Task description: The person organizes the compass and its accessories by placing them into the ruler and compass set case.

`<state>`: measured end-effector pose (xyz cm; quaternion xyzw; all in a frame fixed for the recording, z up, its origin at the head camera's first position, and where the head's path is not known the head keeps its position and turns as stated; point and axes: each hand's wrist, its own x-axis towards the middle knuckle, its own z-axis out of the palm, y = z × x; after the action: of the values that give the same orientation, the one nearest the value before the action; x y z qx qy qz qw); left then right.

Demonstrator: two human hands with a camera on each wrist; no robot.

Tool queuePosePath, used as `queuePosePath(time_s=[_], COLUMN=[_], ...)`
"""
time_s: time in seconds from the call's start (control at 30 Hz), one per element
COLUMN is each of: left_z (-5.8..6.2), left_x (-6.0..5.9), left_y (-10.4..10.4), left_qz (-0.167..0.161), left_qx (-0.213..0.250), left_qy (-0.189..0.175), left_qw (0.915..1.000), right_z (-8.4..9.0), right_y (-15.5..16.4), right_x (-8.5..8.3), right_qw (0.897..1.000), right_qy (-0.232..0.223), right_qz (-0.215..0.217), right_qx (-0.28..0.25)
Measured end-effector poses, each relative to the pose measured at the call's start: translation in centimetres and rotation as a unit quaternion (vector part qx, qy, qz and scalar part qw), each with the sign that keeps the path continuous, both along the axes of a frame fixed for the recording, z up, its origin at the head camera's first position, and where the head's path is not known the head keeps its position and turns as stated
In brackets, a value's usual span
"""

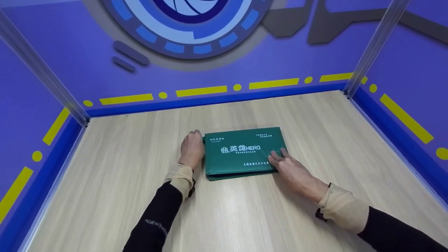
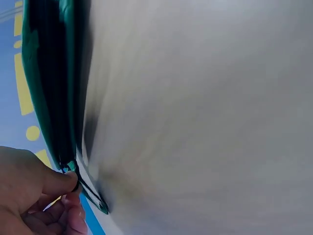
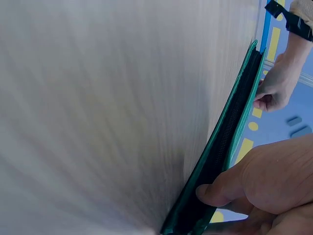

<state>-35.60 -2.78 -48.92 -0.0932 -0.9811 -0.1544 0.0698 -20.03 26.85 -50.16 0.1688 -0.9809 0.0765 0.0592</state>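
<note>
A green zippered document pouch [image 1: 245,150] with white HERO lettering lies flat on the wooden table. At its left edge my left hand [image 1: 192,148] pinches the small dark zipper pull between thumb and curled fingers. The left wrist view shows this hand [image 2: 34,196] at the pouch's end, beside a thin green strip [image 2: 101,205]. My right hand [image 1: 292,171] grips the near right corner: fingers lie on the top cover, while the thumb [image 3: 212,194] presses at the zipper edge. Along this near side the dark zipper [image 3: 227,129] shows between the two green covers.
Blue-purple printed panels [image 1: 87,80] with yellow dashes enclose the table [image 1: 115,168] at the back and both sides. Clear posts [image 1: 372,45] stand at the back corners. Both wrists carry beige wraps [image 1: 344,206] and dark straps below black sleeves.
</note>
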Motion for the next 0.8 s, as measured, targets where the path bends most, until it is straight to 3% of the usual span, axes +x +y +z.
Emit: queuePosePath(time_s=[0.3,0.6,0.8], left_z=[-0.5,-0.7,-0.5], left_x=[-0.5,-0.5,-0.4], left_y=[0.6,1.0,0.8], left_qz=[0.006,0.029,0.032], left_qx=[0.006,0.004,-0.02], left_qy=[0.038,0.016,-0.015], left_qw=[0.9992,0.9994,0.9992], right_z=[0.0,0.0,-0.2], right_y=[0.6,0.7,1.0], right_x=[0.3,0.4,0.6], right_qw=[0.999,0.999,0.999], right_qy=[0.034,0.021,0.016], right_qz=[0.04,0.048,0.044], right_qx=[0.004,0.017,-0.011])
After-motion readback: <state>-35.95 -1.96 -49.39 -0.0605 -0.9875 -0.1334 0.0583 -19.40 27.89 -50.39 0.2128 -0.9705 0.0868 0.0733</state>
